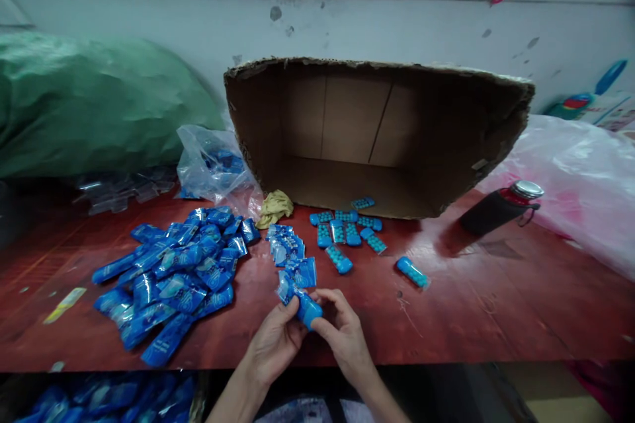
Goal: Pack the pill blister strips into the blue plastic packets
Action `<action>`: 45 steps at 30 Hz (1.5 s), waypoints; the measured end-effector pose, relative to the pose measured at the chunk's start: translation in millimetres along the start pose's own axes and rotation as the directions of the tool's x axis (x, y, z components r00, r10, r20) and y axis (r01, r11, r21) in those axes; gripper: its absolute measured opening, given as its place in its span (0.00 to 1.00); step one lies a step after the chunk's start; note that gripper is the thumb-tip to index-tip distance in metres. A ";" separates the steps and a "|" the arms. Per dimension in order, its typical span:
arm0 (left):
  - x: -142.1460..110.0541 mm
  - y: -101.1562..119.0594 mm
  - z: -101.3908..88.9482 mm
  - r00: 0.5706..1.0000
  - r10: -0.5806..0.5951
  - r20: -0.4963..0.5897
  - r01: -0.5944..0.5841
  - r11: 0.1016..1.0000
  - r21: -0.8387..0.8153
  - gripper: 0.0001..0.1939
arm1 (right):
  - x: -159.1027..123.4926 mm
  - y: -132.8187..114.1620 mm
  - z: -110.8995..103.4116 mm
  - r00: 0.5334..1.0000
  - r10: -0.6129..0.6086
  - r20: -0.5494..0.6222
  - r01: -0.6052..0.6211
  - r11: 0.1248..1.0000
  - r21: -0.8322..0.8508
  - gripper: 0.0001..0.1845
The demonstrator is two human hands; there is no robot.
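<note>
The left hand (272,342) is partly closed, its thumb pressed on top of a blue packet (309,312) and its fingers curled beneath. The right hand (347,336) is also partly closed, pinching the near right end of the same packet between thumb and fingers. The packet is held between the two hands, near the front edge of the red table (471,324). Just beyond it, a line of flat blue wrappers (288,248) runs toward a crumpled yellow cloth (274,207). To the left lies a large heap of blue packets (173,277), with a yellow strip (64,305) beside it. Ahead and to the right, small blue cases (340,259) are grouped at the mouth of a cardboard box (357,185) lying with its opening toward the person; one lone case (413,272) sits apart. A dark bottle (496,211) stands farther right, before pinkish plastic (590,178). Behind the heap are a clear bag (203,145) and a bulky green sack (94,106), backing that side of the table.
</note>
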State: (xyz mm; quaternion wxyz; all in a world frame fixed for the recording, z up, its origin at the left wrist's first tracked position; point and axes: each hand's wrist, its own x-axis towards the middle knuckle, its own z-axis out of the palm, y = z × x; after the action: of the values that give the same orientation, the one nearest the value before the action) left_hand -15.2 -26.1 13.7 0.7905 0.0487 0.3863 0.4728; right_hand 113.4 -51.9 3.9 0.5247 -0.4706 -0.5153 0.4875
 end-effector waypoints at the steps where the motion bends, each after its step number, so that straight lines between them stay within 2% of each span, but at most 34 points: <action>1: 0.1 0.5 -2.9 0.998 -0.022 0.063 0.024 0.999 -0.025 0.07 | 1.6 -0.1 -1.9 1.000 0.010 0.020 -0.010 1.000 0.008 0.21; 5: 1.3 3.4 -8.6 0.958 -0.113 0.263 0.117 0.993 0.002 0.10 | 4.7 1.1 -10.0 0.997 0.052 0.065 -0.049 0.998 -0.049 0.34; 7: 1.8 2.7 -7.8 0.937 -0.155 0.314 0.148 0.988 0.047 0.11 | 5.9 0.0 -13.8 0.994 0.072 0.088 -0.069 0.997 -0.044 0.38; 10: 1.6 -2.5 -5.2 0.915 -0.183 0.360 0.172 0.983 0.062 0.11 | 9.7 -5.2 -17.7 0.960 0.166 0.224 -0.178 0.983 0.033 0.38; 12: 0.6 -7.2 -3.8 0.918 -0.173 0.357 0.174 0.984 0.030 0.10 | 12.6 -8.9 -18.5 0.936 0.213 0.280 -0.237 0.970 0.057 0.35; 19: -8.2 -17.6 1.2 0.956 -0.130 0.261 0.146 0.988 -0.044 0.11 | 13.3 -6.3 -14.6 0.952 0.220 0.213 -0.251 0.959 0.132 0.27; 27: -13.0 -14.4 10.5 0.965 -0.128 0.227 0.133 0.991 -0.003 0.11 | 14.1 -6.8 -15.1 0.950 0.232 0.209 -0.273 0.941 0.200 0.28; 33: -8.5 -20.6 17.9 0.996 -0.046 0.082 0.045 0.999 0.014 0.07 | 15.3 -3.7 -8.4 0.953 0.239 0.183 -0.289 0.901 0.323 0.20; 36: -10.7 -22.8 22.7 0.999 -0.022 0.036 0.021 0.999 0.038 0.06 | 14.3 -2.3 -8.0 0.963 0.226 0.145 -0.261 0.911 0.319 0.20; 40: -15.9 -19.5 26.7 0.996 -0.044 0.081 0.042 0.999 0.027 0.07 | 14.0 2.7 -11.6 0.970 0.196 0.144 -0.232 0.922 0.309 0.19; 45: -17.6 -18.1 25.6 0.984 -0.064 0.168 0.067 0.998 -0.012 0.08 | 12.3 10.9 -7.4 0.968 0.200 0.151 -0.245 0.883 0.400 0.22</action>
State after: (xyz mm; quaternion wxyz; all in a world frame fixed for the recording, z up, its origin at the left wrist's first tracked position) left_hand 9.9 -42.4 33.5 0.8356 0.0687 0.3158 0.4442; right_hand 120.5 -38.6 -6.1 0.5254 -0.3778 -0.3692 0.6670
